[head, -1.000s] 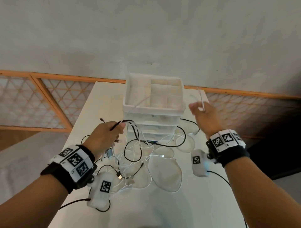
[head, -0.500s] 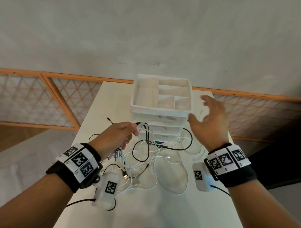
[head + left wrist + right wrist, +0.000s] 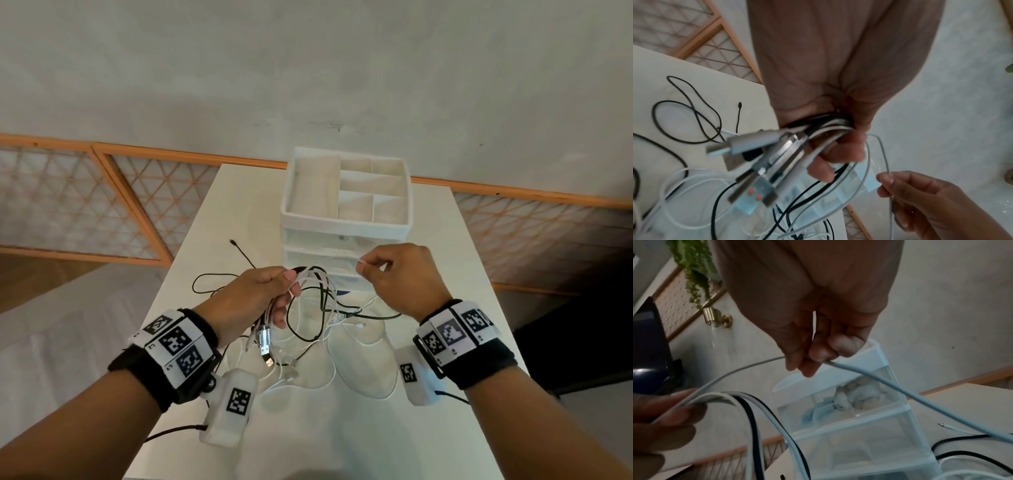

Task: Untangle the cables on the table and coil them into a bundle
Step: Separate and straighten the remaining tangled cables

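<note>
the left hand (image 3: 253, 301) is curled round a bunch of black and white cables (image 3: 830, 126), their usb plugs (image 3: 764, 164) hanging below the fist. the right hand (image 3: 400, 277) pinches one white cable (image 3: 900, 391) between thumb and fingertips, close beside the left. the loose ends trail in a tangle (image 3: 318, 342) mid-table (image 3: 445, 274), in front of a white drawer box (image 3: 346, 222) at the far edge.

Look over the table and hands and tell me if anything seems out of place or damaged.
Nothing looks damaged. The only disorder is the cables: black and white ones lie crossed in loose loops on the table before the drawer organizer. The left hand grips several; the right hand pinches one white cable.
</note>
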`<state>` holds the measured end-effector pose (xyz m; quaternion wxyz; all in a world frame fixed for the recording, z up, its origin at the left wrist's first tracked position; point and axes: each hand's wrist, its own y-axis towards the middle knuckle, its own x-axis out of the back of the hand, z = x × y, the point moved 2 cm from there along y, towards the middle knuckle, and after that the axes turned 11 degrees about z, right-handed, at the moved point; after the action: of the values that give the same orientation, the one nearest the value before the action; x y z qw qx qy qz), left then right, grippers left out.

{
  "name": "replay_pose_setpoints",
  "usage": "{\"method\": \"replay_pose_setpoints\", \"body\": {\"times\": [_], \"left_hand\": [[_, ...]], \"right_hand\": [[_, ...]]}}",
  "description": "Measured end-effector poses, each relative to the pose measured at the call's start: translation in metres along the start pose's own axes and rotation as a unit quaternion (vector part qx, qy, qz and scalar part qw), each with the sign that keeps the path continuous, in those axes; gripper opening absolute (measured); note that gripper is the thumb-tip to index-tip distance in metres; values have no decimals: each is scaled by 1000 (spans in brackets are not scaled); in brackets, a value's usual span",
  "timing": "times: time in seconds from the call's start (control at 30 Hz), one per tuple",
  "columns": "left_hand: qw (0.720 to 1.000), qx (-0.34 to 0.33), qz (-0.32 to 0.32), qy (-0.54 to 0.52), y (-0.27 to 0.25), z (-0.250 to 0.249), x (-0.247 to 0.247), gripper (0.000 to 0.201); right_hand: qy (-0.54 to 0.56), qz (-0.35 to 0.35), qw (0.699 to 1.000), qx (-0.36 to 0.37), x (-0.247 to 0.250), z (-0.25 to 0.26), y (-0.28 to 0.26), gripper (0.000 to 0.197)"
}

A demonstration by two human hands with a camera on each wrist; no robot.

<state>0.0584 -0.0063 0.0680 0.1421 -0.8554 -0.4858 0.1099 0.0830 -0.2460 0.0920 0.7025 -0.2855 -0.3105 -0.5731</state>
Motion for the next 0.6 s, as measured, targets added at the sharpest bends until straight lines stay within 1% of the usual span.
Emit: {"method": "replay_pose_setpoints", "body": {"times": [0.1,0.13,0.17,0.2,0.23,0.27,0.3,0.33,0.37,0.4,0.43,0.47,0.5,0.57,0.6], "left_hand": [[998,-13,14,53,0,-12,-2,33],[996,-21,26,78,0,-18,-5,34],[993,-29,36,105,-1,-25,-7,35],[990,-38,43,130,-2,-32,-10,36],[986,-43,45,152,-4,-39,-13,38],[984,-46,45,167,-6,-44,-13,39],[982,-45,45,178,-8,-47,-11,40],[980,-39,45,189,-9,-48,-7,39],[977,-26,47,208,-11,-48,-3,36],[970,-13,55,237,-14,-43,3,33],[960,0,69,270,-17,-37,8,32],[947,16,87,309,-20,-29,12,30],[929,36,102,355,-21,-19,18,28],[891,75,105,435,-16,5,27,28],[882,87,94,454,-11,16,28,29]], "right_hand": [[32,76,996,14,0,8,-4,54],[48,107,993,23,-2,15,-5,61],[63,137,988,34,-6,21,-7,58],[81,167,981,51,-12,28,-8,46],[89,191,976,57,-20,30,-9,27],[87,212,972,44,-27,27,-10,12],[59,226,972,22,-32,17,-10,13],[13,240,971,3,-37,2,-10,19],[-46,254,966,-26,-37,-16,-9,18],[-112,263,956,-61,-34,-33,-9,10],[-174,260,944,-100,-27,-48,-9,4],[-221,237,936,-138,-17,-61,-8,7],[-241,196,935,-172,-8,-71,-7,8],[-251,72,944,-200,8,-79,-5,15],[-242,4,949,-202,10,-82,-5,19]]}}
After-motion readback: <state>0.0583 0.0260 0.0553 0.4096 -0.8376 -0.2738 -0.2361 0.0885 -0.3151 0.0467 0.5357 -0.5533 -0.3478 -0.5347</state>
